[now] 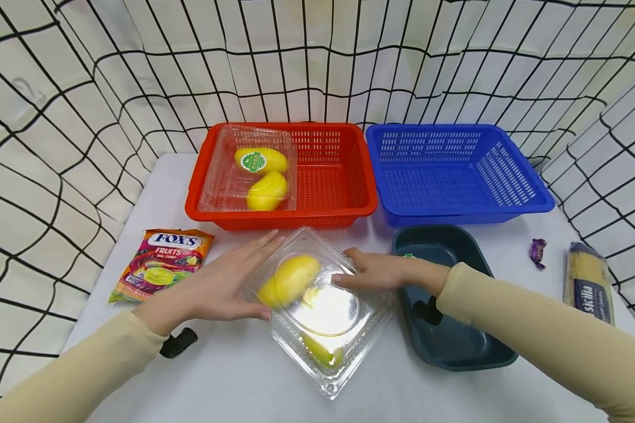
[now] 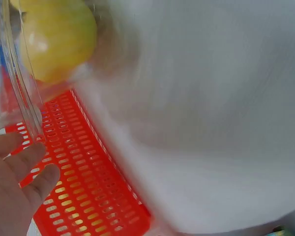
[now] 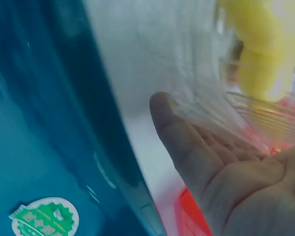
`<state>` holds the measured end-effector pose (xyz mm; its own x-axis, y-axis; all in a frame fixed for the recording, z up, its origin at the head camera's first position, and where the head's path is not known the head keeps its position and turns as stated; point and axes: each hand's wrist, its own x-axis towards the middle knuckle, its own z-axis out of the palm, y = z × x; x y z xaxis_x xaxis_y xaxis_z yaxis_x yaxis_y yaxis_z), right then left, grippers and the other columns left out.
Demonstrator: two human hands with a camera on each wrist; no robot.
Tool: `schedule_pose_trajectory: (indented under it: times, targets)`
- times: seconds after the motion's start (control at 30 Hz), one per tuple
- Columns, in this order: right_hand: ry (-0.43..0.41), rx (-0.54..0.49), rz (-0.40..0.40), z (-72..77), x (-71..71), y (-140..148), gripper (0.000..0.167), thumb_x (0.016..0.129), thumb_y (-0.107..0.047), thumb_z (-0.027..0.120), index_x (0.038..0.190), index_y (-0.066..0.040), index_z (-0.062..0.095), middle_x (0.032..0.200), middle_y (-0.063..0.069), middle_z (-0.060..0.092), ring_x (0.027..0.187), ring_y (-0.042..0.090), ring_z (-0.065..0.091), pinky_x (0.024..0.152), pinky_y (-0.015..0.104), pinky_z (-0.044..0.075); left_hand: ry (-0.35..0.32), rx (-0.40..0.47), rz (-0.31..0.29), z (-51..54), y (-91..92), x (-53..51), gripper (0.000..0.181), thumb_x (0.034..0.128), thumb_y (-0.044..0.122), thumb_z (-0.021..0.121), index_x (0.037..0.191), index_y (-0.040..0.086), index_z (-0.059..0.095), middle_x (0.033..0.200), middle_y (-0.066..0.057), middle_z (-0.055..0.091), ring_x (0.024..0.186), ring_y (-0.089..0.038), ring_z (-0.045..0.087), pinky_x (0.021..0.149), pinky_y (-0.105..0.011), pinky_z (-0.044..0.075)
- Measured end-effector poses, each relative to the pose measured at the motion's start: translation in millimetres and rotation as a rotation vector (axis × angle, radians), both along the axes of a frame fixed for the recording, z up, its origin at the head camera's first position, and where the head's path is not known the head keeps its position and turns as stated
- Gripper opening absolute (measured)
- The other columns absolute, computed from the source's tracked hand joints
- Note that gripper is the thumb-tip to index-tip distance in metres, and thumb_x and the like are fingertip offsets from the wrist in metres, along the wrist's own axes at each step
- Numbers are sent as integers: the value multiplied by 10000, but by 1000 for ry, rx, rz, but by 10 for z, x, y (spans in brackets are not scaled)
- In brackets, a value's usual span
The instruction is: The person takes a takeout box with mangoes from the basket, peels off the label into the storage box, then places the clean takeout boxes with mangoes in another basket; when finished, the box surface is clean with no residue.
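Note:
A clear plastic clamshell box [image 1: 360,329] with yellow mangoes [image 1: 296,276] in it lies askew between my hands, one corner toward me. My left hand [image 1: 227,282] touches its left corner with straight fingers, the thumb along the near side. My right hand [image 1: 386,270] holds the right-hand side of the box, its thumb over the lid. In the right wrist view the fingers [image 3: 179,132] run along the box wall. The box edge comes close to the left fingertips [image 2: 37,150] in the left wrist view.
Behind stand a red basket [image 1: 338,214] holding another mango box [image 1: 217,170] and a blue basket [image 1: 428,176]. A dark teal tray [image 1: 471,346] sits under my right forearm. Candy bag [image 1: 159,264] on the left; small purple sweet [image 1: 537,252] and pasta pack [image 1: 587,282] on the right.

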<state>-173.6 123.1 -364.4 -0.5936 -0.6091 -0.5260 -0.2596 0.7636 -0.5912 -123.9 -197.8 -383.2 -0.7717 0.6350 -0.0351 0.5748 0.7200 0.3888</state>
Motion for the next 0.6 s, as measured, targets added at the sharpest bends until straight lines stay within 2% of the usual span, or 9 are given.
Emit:
schedule_pose_trajectory:
  times: [0.13, 0.23, 0.33, 0.5, 0.6]
  targets:
    - [25, -38, -39, -58, 75, -8, 892, 1016, -519, 538, 1611, 5, 131, 1582, 276, 399, 1426, 415, 474, 1205, 561, 361, 24, 33, 61, -27, -60, 54, 1129, 811, 652, 738, 1651, 143, 182, 1716, -128, 199, 1536, -384, 301, 1141, -637, 402]
    - [46, -80, -62, -84, 139, -27, 967, 1005, -514, 572, 1647, -85, -11, 1602, 284, 366, 1408, 440, 492, 1199, 574, 362, 21, 58, 129, -27, -94, 97, 1109, 829, 575, 769, 1656, 160, 159, 1717, -142, 184, 1536, -399, 283, 1117, -649, 418]
    - [73, -119, -77, -99, 191, -44, 1006, 994, -502, 606, 1652, -183, -85, 1626, 260, 340, 1377, 452, 522, 1181, 583, 383, -11, 104, 195, -22, -93, 172, 1055, 869, 491, 769, 1659, 179, 143, 1721, -154, 151, 1541, -423, 254, 1090, -661, 434]
    - [170, -206, -54, -115, 223, -75, 1055, 972, -449, 664, 1649, -180, -98, 1696, 199, 199, 1436, 442, 457, 1181, 595, 375, -94, 186, 282, -49, 7, 357, 869, 988, 429, 638, 1661, 216, 133, 1733, -165, 45, 1542, -479, 211, 1087, -703, 398]
    - [213, -219, -33, -116, 236, -107, 1080, 952, -449, 693, 1651, -201, -92, 1667, 229, 269, 1438, 444, 453, 1166, 606, 391, -98, 168, 314, -102, 93, 420, 874, 982, 489, 612, 1663, 239, 123, 1735, -161, -27, 1540, -499, 196, 1101, -721, 368]
